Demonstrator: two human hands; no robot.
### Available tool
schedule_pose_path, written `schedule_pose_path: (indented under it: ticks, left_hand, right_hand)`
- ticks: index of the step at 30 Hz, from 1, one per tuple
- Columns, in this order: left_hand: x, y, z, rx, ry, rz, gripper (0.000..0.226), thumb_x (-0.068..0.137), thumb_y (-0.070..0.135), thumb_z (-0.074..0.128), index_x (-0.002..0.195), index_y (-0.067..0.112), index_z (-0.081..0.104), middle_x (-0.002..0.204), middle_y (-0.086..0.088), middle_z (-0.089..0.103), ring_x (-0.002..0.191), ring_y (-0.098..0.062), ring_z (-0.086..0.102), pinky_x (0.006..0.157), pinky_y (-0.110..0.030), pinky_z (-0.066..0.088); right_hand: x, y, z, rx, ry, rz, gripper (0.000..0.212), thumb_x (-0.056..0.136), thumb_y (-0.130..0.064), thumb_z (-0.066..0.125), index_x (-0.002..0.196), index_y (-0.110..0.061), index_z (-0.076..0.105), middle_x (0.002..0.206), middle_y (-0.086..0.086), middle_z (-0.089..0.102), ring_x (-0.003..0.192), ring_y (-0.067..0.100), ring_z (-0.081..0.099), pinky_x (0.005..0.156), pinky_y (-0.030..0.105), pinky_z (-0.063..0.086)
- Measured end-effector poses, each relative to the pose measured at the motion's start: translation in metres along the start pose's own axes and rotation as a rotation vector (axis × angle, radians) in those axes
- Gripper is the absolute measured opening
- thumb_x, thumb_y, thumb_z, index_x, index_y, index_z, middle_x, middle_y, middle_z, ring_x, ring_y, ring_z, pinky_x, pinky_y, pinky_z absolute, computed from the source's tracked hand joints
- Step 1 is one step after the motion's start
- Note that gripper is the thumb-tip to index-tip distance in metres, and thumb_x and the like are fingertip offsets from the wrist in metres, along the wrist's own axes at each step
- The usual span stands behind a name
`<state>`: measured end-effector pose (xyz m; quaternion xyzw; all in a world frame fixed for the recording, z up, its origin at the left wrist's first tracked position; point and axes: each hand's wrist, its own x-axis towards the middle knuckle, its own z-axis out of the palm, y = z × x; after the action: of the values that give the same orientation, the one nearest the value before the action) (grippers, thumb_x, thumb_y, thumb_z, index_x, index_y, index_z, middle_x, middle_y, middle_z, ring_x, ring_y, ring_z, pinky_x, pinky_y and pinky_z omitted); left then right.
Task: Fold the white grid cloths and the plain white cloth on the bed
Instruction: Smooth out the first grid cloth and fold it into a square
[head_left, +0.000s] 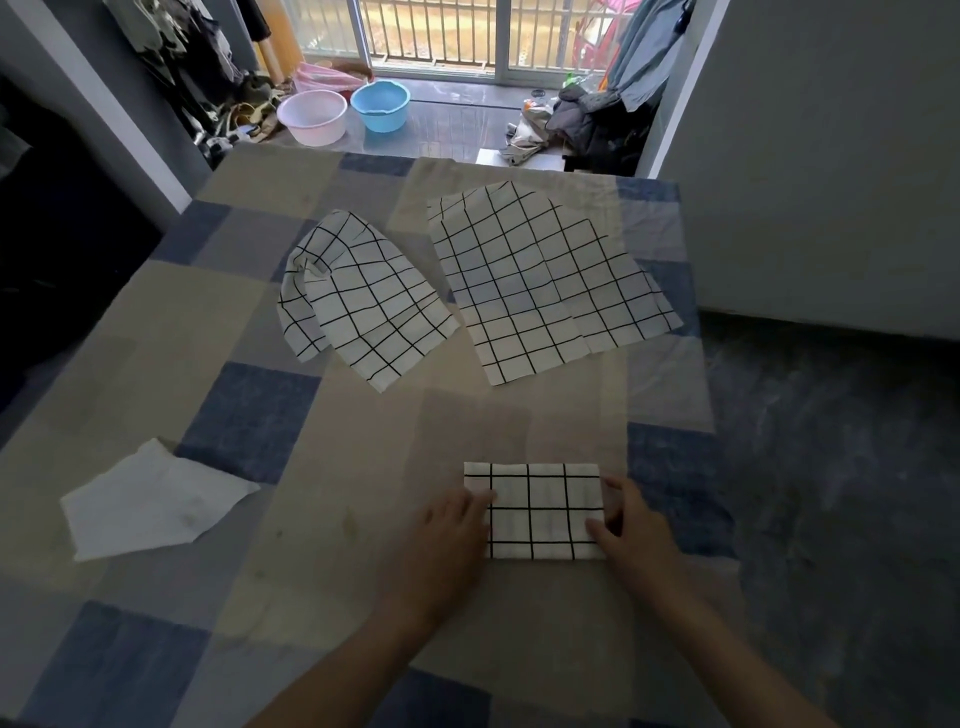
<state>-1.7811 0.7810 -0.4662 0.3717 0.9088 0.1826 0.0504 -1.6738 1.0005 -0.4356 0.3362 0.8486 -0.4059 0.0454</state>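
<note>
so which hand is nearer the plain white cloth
Left. The left hand rests at the folded grid cloth's left edge, toward the plain white cloth; the right hand is further right.

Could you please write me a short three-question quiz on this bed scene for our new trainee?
1. True or false: the folded grid cloth lies between the left hand and the right hand.
2. How many grid cloths on the bed are not yet folded?
3. Where is the plain white cloth? A) under the folded grid cloth B) to the person's left, apart from the hands C) on the floor

Key
1. True.
2. Two: the crumpled grid cloth and the spread grid cloth.
3. B.
</note>
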Motion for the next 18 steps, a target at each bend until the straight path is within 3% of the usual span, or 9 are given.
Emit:
schedule_pose_path:
  ticks: [2, 4, 8, 13, 16, 18]
  left_hand:
    - [0.0, 0.015, 0.008, 0.091, -0.004, 0.311, 0.039, 0.083, 0.026, 0.057, 0.122, 0.028, 0.051, 0.116, 0.006, 0.054, 0.103, -0.016, 0.057, 0.085, -0.029, 0.049]
    - [0.002, 0.03, 0.013, 0.062, -0.053, 0.401, 0.038, 0.088, 0.029, 0.048, 0.126, 0.028, 0.05, 0.13, 0.005, 0.053, 0.118, -0.015, 0.047, 0.096, -0.03, 0.046]
    - [0.005, 0.031, 0.024, 0.041, -0.147, 0.228, 0.047, 0.093, 0.037, 0.04, 0.138, 0.025, 0.045, 0.15, 0.003, 0.04, 0.14, -0.016, 0.026, 0.115, -0.038, 0.031]
    - [0.012, 0.012, 0.018, 0.037, -0.276, 0.09, 0.081, 0.089, 0.067, 0.032, 0.155, 0.028, 0.006, 0.161, 0.011, -0.009, 0.146, -0.009, -0.019, 0.119, -0.039, -0.009]
    - [0.016, 0.01, 0.019, 0.057, -0.29, 0.069, 0.087, 0.085, 0.073, 0.034, 0.155, 0.031, 0.004, 0.161, 0.011, -0.014, 0.145, -0.011, -0.024, 0.117, -0.04, -0.011]
    - [0.016, 0.01, 0.023, 0.071, -0.284, 0.062, 0.087, 0.084, 0.074, 0.033, 0.155, 0.031, 0.005, 0.161, 0.009, -0.012, 0.147, -0.014, -0.021, 0.117, -0.043, -0.01]
  right_hand:
    - [-0.002, -0.001, 0.001, -0.017, 0.013, -0.009, 0.056, 0.086, -0.02, 0.067, 0.134, -0.029, 0.042, 0.078, -0.009, 0.065, 0.075, 0.007, 0.062, 0.071, 0.029, 0.051]
    - [-0.001, -0.001, 0.003, -0.039, 0.023, -0.019, 0.055, 0.085, -0.019, 0.067, 0.133, -0.029, 0.043, 0.075, -0.008, 0.065, 0.071, 0.005, 0.062, 0.069, 0.03, 0.053]
    - [0.002, 0.001, 0.005, -0.063, 0.032, -0.016, 0.056, 0.084, -0.019, 0.067, 0.133, -0.027, 0.042, 0.073, -0.007, 0.065, 0.07, 0.009, 0.062, 0.067, 0.031, 0.052]
    - [0.001, -0.002, 0.007, -0.088, 0.041, 0.039, 0.06, 0.085, -0.017, 0.064, 0.138, -0.021, 0.036, 0.094, 0.003, 0.067, 0.09, 0.022, 0.064, 0.072, 0.032, 0.049]
    - [0.003, -0.012, 0.018, -0.304, 0.225, -0.137, 0.05, 0.08, -0.01, 0.06, 0.128, -0.009, 0.048, 0.112, 0.012, 0.055, 0.1, 0.03, 0.055, 0.078, 0.038, 0.049]
    - [0.003, -0.028, 0.033, -0.404, 0.334, -0.327, 0.039, 0.083, -0.019, 0.049, 0.12, -0.007, 0.054, 0.113, 0.012, 0.056, 0.101, 0.03, 0.055, 0.082, 0.041, 0.05]
